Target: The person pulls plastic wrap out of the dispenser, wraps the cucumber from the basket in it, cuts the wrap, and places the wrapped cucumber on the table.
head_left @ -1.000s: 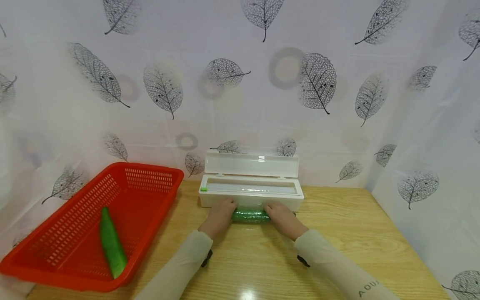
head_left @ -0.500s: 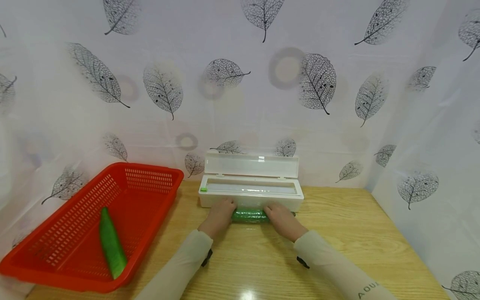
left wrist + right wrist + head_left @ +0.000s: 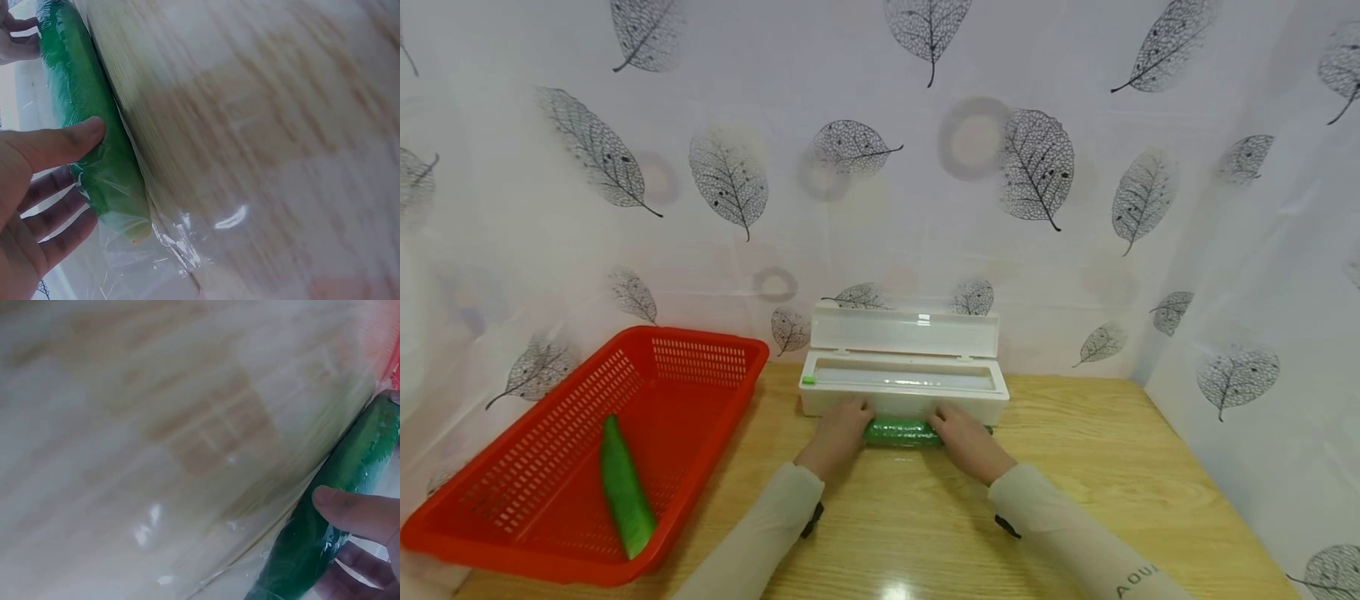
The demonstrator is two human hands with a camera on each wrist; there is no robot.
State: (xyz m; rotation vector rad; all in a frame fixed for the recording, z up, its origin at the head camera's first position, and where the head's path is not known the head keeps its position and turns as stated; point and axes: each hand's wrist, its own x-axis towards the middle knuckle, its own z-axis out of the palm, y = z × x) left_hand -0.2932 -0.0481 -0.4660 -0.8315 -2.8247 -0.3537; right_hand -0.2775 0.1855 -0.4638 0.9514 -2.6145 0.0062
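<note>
A cucumber (image 3: 901,432) wrapped in clear cling film lies crosswise against the front of a white cling film box (image 3: 904,403). My left hand (image 3: 842,431) grips its left part, thumb on the near side and fingers behind, as the left wrist view of the cucumber (image 3: 100,131) shows. On the right part my right hand (image 3: 966,437) holds it likewise, with the thumb (image 3: 350,509) pressed on the film. Loose cling film (image 3: 181,244) sticks out past the cucumber's end in the left wrist view. The box's lid (image 3: 904,332) stands raised, with the roll inside partly visible.
To the left stands a red plastic basket (image 3: 700,492) with a bare cucumber (image 3: 625,492) in it. A green slider (image 3: 808,380) sits at the box's left end. Behind the wooden table (image 3: 1075,467) hangs a leaf-printed white curtain (image 3: 880,225).
</note>
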